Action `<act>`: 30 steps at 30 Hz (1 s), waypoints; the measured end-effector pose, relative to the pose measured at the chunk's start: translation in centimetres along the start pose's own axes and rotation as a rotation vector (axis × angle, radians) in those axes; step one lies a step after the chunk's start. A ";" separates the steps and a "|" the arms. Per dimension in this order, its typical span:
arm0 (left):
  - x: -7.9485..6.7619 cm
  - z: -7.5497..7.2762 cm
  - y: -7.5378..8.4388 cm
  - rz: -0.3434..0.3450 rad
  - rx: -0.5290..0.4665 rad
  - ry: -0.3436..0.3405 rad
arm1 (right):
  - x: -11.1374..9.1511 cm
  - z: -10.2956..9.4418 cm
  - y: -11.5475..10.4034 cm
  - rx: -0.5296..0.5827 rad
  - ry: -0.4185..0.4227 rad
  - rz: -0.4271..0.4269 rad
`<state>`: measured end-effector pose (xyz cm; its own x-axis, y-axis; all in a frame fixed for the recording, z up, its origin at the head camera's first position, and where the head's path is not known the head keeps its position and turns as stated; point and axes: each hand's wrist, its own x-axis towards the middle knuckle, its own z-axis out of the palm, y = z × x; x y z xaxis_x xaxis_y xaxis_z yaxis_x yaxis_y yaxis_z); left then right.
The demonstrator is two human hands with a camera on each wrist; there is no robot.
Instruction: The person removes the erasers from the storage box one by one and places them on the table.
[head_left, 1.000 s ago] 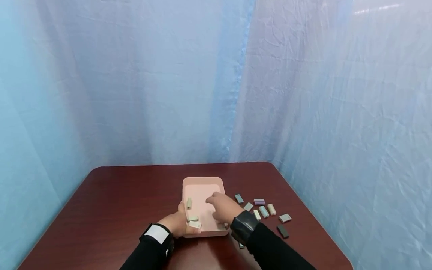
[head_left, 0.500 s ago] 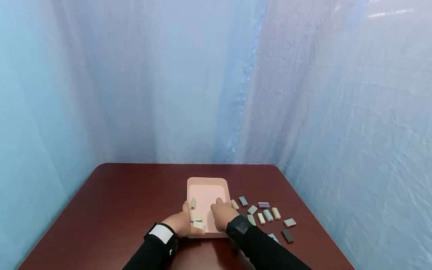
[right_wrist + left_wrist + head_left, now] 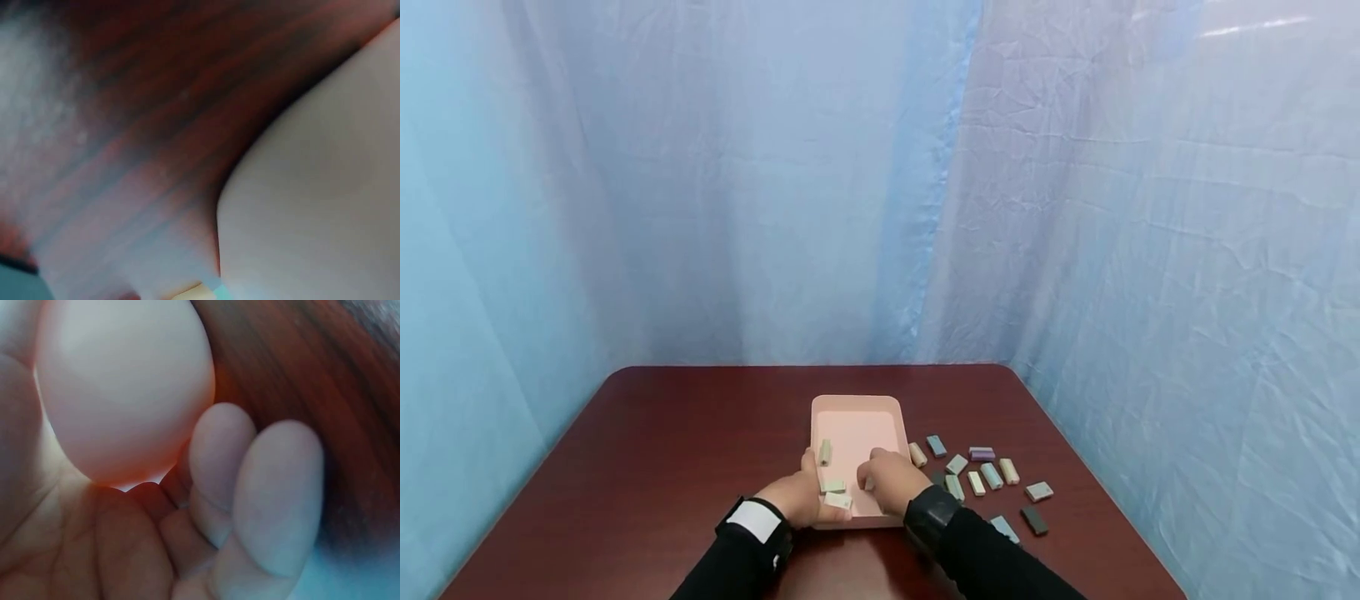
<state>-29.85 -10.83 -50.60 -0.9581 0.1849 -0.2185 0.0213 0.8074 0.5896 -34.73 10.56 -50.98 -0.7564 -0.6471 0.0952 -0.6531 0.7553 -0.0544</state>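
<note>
A pale pink rectangular tray (image 3: 859,407) lies on the table. My left hand (image 3: 796,498) grips its near left corner, thumb on the inner side and fingers curled round the outside. The left wrist view shows the rounded tray corner (image 3: 125,394) against the palm. Inside the tray, along its left side, lie a yellowish-green block (image 3: 825,452), a pale green one (image 3: 832,486) and a white one (image 3: 838,500). My right hand (image 3: 893,483) is over the tray's right half, its fingertips pinching a small pale block (image 3: 869,483), mostly hidden.
To the right of the tray, several small blocks lie scattered on the dark red table (image 3: 700,442): a purple one (image 3: 981,454), a light blue one (image 3: 992,476), a dark one (image 3: 1033,521) and a cream one (image 3: 1009,472) among them. Blue curtains (image 3: 775,208) hang behind.
My right hand has drawn lower and nearer over the tray, and its spread fingers have closed together. The left hand keeps its hold on the tray corner. The view has shifted slightly.
</note>
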 end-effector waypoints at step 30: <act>0.4 1.0 0.2 -0.032 0.053 0.065 | -13.0 -2.1 18.9 0.091 0.199 0.553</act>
<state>-29.95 -10.02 -51.37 -0.9750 0.1235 -0.1846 0.0041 0.8409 0.5411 -37.14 33.49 -51.21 -0.9696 -0.1213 0.2126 -0.1709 0.9572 -0.2335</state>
